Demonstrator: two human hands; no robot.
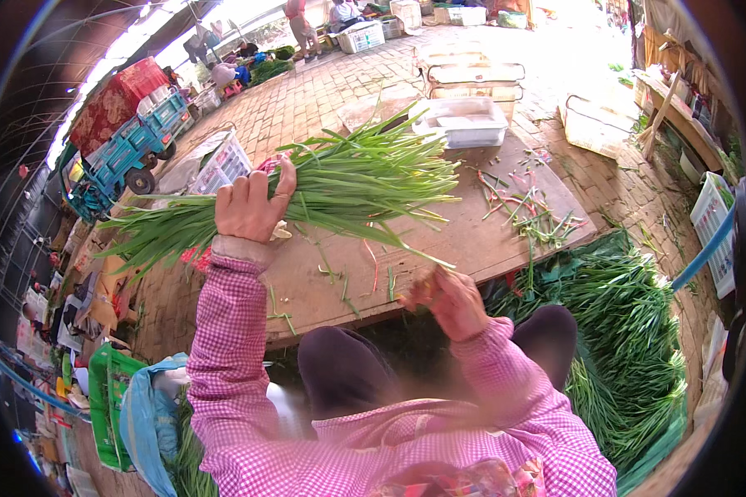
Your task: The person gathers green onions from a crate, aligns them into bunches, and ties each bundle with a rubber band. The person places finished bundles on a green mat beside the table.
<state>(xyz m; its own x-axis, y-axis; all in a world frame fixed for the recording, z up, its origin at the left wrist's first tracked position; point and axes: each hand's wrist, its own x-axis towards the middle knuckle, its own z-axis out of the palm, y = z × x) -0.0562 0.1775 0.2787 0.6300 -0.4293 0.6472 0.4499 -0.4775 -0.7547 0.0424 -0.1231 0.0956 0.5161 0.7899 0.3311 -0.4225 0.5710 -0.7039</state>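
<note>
A thick bunch of long green leafy stalks (360,180), which look like garlic chives or garlic shoots, lies across a low wooden board (323,298). My left hand (255,202) is wrapped round the bunch near its middle. Below the cut-looking right end, my right hand (449,300) is near the board's front edge, at the tip of one drooping stalk; its fingers are blurred, and whether they pinch the stalk is not clear. Loose green and reddish trimmings (534,211) are heaped on the board's right side. A translucent plastic tub (466,124) stands at its far edge.
More green stalks (621,323) fill a green sheet at my right. At left are a green plastic crate (105,404) and a blue sack (143,416). Baskets (597,127) stand on the brick floor. A blue three-wheeled cart (130,146) and several people are farther off.
</note>
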